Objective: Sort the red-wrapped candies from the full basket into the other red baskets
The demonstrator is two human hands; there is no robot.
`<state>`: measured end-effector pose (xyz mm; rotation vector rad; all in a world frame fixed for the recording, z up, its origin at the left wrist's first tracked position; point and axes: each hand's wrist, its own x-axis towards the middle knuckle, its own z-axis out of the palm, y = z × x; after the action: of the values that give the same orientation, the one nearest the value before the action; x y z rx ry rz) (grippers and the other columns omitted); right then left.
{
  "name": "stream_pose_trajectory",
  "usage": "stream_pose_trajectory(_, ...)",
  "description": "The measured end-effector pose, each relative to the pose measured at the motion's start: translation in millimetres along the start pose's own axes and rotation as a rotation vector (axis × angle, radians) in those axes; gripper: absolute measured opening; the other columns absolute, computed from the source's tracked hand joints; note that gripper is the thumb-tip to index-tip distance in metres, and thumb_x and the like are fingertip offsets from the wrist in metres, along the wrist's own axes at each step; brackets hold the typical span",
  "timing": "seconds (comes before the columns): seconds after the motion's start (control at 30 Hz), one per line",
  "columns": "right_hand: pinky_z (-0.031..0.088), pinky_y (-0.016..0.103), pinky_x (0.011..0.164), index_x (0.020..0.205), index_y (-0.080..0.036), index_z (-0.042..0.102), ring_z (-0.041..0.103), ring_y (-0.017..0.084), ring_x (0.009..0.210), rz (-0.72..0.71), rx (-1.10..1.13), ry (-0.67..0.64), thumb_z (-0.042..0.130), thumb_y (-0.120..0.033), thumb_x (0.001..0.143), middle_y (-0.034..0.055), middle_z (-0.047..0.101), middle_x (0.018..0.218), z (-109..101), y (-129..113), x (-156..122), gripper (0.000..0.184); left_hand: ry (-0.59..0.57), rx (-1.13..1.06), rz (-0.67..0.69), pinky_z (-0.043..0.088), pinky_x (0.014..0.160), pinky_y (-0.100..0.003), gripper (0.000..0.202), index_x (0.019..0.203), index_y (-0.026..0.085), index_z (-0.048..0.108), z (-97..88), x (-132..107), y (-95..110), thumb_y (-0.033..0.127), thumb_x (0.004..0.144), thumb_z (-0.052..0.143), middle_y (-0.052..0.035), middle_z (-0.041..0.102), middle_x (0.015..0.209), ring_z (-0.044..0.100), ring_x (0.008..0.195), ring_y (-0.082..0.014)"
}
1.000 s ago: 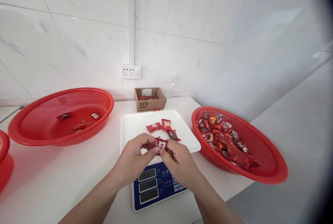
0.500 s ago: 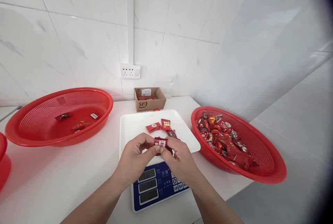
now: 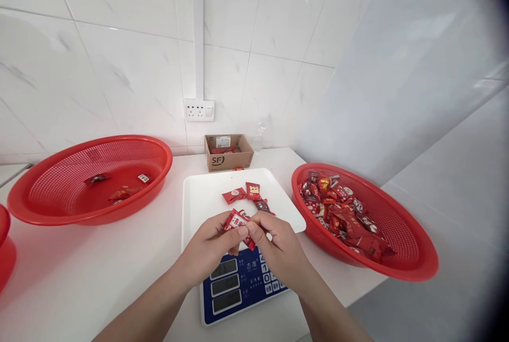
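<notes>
Both of my hands meet above the near edge of a digital scale, pinching small red wrapped candies between thumbs and fingers. My left hand is closed on the left side of the candies, and my right hand is closed on their right side. How many wrappers are in my fingers I cannot tell, as they overlap. Just beyond, a red candy packet, a red packet with gold print and a dark brown-red candy lie on the white scale pan.
On the right a red basket holds many wrapped candies. The left red basket has a few. A cardboard box with red packets stands behind the scale, beside a clear plastic bottle. Part of another red basket shows far left.
The candies in my hands have been turned and spread, so a larger printed wrapper face shows. My hands stay over the scale; the candies on the pan and in the baskets have not moved.
</notes>
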<state>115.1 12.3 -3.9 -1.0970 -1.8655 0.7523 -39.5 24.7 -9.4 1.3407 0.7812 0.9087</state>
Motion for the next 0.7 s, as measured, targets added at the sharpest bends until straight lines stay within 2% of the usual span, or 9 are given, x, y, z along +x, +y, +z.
stream_pose_trajectory(0.17, 0.036, 0.022, 0.055, 0.070, -0.019, 0.049, 0.046, 0.010, 0.058, 0.011, 0.039, 0.004, 0.038, -0.032, 0.093, -0.0021, 0.052, 0.063, 5, 0, -3, 0.028, 0.119, -0.001, 0.099, 0.031, 0.052, -0.021, 0.025, 0.062, 0.018, 0.047, 5.8, -3, -6, 0.033, 0.081, 0.055, 0.0050, 0.041, 0.057, 0.034, 0.055, -0.0091)
stream_pose_trajectory(0.33, 0.036, 0.022, 0.052, 0.070, -0.019, 0.049, 0.046, 0.011, 0.056, 0.052, 0.119, 0.000, 0.039, -0.037, 0.092, -0.0017, 0.052, 0.062, 8, 2, -2, 0.030, 0.223, 0.010, 0.125, 0.032, 0.051, -0.021, 0.033, 0.056, 0.018, 0.041, 11.4, -4, -7, 0.034, 0.080, 0.056, 0.0058, 0.037, 0.054, 0.032, 0.053, -0.0088)
stream_pose_trajectory(0.47, 0.040, 0.023, 0.055, 0.077, -0.020, 0.051, 0.052, 0.011, 0.058, 0.084, 0.269, 0.033, 0.043, -0.042, 0.089, -0.0020, 0.055, 0.063, 8, 4, -1, 0.026, 0.167, -0.037, 0.105, 0.037, 0.057, -0.021, 0.025, 0.067, 0.018, 0.052, 11.8, -1, -8, 0.038, 0.081, 0.056, 0.0041, 0.046, 0.060, 0.040, 0.059, -0.0098)
stream_pose_trajectory(0.57, 0.043, 0.024, 0.058, 0.079, -0.021, 0.050, 0.056, 0.012, 0.060, 0.085, 0.338, 0.028, 0.044, -0.041, 0.090, -0.0022, 0.058, 0.064, 6, 4, -1, 0.024, 0.134, -0.021, 0.102, 0.040, 0.061, -0.023, 0.024, 0.076, 0.018, 0.055, 10.9, -2, -6, 0.042, 0.083, 0.053, 0.0029, 0.050, 0.064, 0.045, 0.062, -0.0112)
stream_pose_trajectory(0.7, 0.044, 0.025, 0.063, 0.078, -0.020, 0.052, 0.059, 0.013, 0.065, 0.076, 0.298, -0.058, 0.043, -0.038, 0.091, -0.0011, 0.061, 0.067, 2, 1, -1, 0.024, 0.044, 0.104, 0.090, 0.039, 0.063, -0.025, 0.036, 0.069, 0.018, 0.050, 7.0, -3, -4, 0.049, 0.087, 0.042, 0.0026, 0.048, 0.062, 0.045, 0.062, -0.0124)
